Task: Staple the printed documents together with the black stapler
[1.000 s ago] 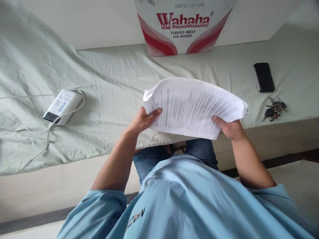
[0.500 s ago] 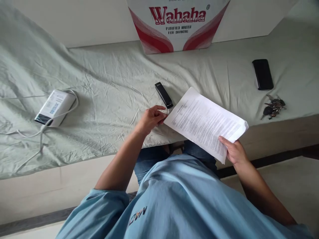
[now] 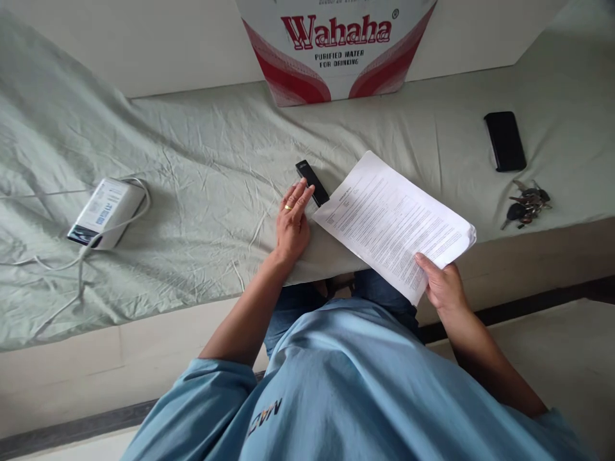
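Two bare hands work over a desk (image 3: 216, 125) draped in pale green cloth (image 3: 202, 218), its thin, soft weave crossed by wrinkles and longer folds. The right hand (image 3: 442, 282) grips a sheaf of white paper (image 3: 391, 214) by its near right edge, the thumb flat on the printed top sheet and the other fingers hidden underneath. The sheaf is smooth and rectangular, slanted across the desk's front edge, its right-hand corner slightly curled to show several layers.

At the sheaf's left corner lies a black stapler (image 3: 306, 173), a slim, narrow bar with a hard, dark finish. The paper meets its near end; whether the corner sits inside the stapler's mouth or merely against it is hard to say from this angle. The left hand (image 3: 293, 227) is palm down with its fingers (image 3: 296, 193) extended and close together, their tips on the stapler rather than wrapped round it. A smooth gold-coloured ring (image 3: 288, 207) circles one finger.

Off to the left, a white, block-shaped power bank (image 3: 106, 208) with a glossy dark end is looped by a pale, rubbery cable (image 3: 79, 282). On the right lie a flat black phone (image 3: 505, 142) and a jumbled bunch of metal keys (image 3: 527, 205). Behind stands a red-and-white printed carton (image 3: 343, 80), flat-faced and straight-edged.
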`<state>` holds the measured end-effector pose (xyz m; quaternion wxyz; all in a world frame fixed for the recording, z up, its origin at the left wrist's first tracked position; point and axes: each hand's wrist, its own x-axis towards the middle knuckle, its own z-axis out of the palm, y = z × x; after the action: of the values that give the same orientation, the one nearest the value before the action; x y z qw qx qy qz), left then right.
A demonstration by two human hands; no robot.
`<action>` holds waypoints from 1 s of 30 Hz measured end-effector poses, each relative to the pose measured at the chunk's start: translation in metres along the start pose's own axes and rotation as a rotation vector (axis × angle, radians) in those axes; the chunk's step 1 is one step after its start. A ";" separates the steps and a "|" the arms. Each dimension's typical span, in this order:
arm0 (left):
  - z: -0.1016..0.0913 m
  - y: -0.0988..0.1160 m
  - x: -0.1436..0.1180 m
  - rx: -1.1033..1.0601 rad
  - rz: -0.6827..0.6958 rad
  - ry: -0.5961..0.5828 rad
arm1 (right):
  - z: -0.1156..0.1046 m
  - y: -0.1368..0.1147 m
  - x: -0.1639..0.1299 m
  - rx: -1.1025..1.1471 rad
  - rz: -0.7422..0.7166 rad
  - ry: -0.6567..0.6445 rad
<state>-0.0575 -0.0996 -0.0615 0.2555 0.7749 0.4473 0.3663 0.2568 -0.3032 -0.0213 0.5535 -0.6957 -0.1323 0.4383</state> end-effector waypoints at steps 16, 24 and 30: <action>0.005 0.024 -0.006 0.084 -0.049 -0.100 | 0.014 0.007 -0.006 0.033 -0.034 0.042; -0.003 0.016 0.009 0.086 -0.043 -0.184 | 0.009 0.010 -0.015 0.037 0.012 -0.044; 0.005 0.023 -0.018 -0.121 -0.076 -0.025 | -0.016 0.019 -0.025 0.072 -0.020 0.100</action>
<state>-0.0474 -0.1272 -0.0541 0.3210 0.7453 0.4500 0.3728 0.2486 -0.3375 -0.0266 0.5884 -0.6951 -0.0955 0.4018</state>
